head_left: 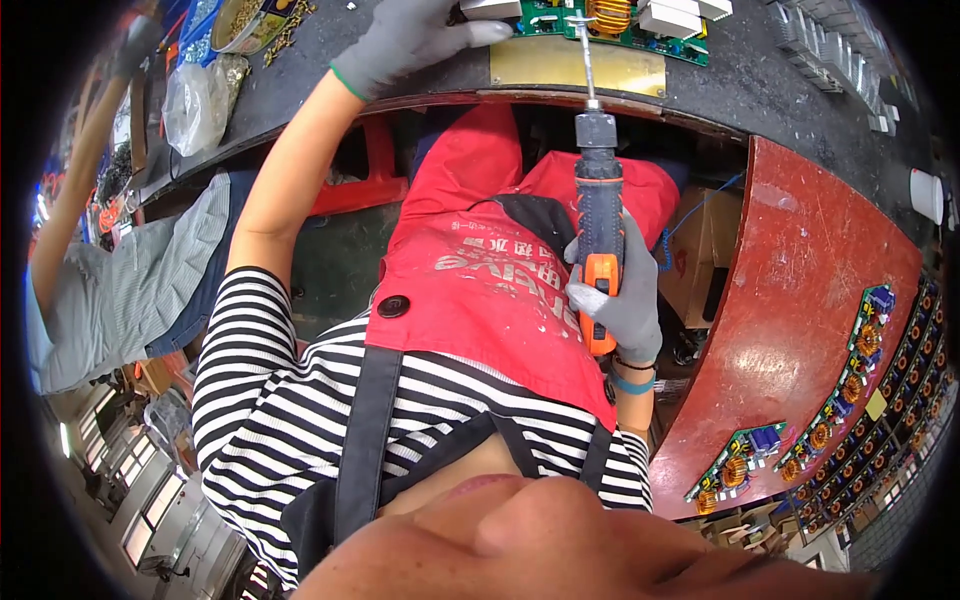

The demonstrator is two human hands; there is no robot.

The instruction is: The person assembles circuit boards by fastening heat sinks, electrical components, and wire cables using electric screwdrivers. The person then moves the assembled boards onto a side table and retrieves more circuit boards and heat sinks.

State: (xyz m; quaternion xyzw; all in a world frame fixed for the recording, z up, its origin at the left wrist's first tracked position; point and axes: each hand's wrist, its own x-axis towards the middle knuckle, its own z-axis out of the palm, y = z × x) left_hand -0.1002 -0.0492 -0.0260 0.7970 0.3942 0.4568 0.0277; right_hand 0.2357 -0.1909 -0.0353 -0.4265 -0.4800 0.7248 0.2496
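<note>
My left hand, in a grey glove, lies flat on the left end of a green circuit board at the far edge of the dark bench. The board carries a copper coil and white blocks, and rests on a brass-coloured plate. Also gloved in grey, my right hand grips an orange and dark grey electric screwdriver. Its long bit points up at the board and touches it beside the coil. A red apron and striped shirt fill the middle of the view.
At the left a co-worker in a grey striped shirt has one arm raised. A clear plastic bag and a bowl of small parts sit top left. A red panel on the right holds rows of circuit boards. A cardboard box stands under the bench.
</note>
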